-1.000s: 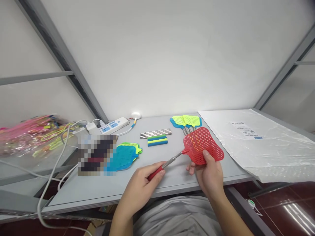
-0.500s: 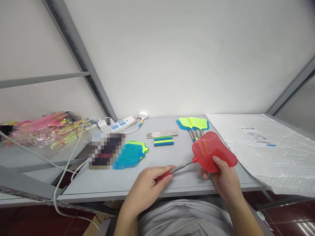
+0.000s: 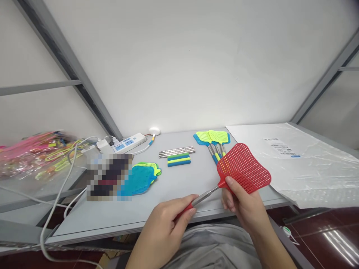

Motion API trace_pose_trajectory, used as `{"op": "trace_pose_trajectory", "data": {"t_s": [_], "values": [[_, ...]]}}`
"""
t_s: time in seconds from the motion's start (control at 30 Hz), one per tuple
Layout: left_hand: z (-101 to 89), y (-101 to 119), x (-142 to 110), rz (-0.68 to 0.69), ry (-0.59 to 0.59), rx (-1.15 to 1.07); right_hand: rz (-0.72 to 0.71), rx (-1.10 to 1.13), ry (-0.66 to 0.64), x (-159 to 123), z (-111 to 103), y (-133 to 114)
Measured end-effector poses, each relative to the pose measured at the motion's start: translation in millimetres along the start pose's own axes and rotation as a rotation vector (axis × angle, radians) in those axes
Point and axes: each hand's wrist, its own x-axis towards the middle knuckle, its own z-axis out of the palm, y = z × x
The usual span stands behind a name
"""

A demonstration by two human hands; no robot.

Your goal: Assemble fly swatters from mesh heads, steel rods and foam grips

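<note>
"Red swatter in front of you: where exactly?"

"Above the near edge of the desk, tilted, between your left hand and your right hand."

"And what does each have?"

"Your left is wrapped around the grip. Your right pinches the base of the mesh head, thumb on top, just beside the rod."

"So which step is it?"

"Probably fitting the head to the rod, or checking that fit. You have them joined, though how firmly you cannot tell by eye. Loose heads, loose rods and loose grips lie on the desk, and whole swatters lie at the back."

"What does the next move call for?"

"If the joint is slack, steady the grip and press straight along the rod; push sideways and you could bend the mesh. If it is firm, you need a gentle set-down near the whole swatters."
</note>
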Motion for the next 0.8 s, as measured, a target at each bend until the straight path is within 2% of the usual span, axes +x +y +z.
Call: {"op": "trace_pose_trajectory", "data": {"t_s": [0.37,0.5,0.67,0.8], "values": [[10.4,17.4,-0.6,0.152,0.059,0.084,-0.062,0.06,-0.028,-6.6,0.1,-3.1],[15.3,22.5,-2.2,0.212,0.104,0.119,-0.072,0.085,0.023,-12.7,1.4,-8.3],[17.3,23.7,-0.8,0.223,0.06,0.142,-0.078,0.112,0.088,-12.7,1.1,-6.0],[20.3,16.7,2.7,0.227,0.087,0.223,-0.015,-0.036,-0.05,-8.1,-6.0,4.9]]}}
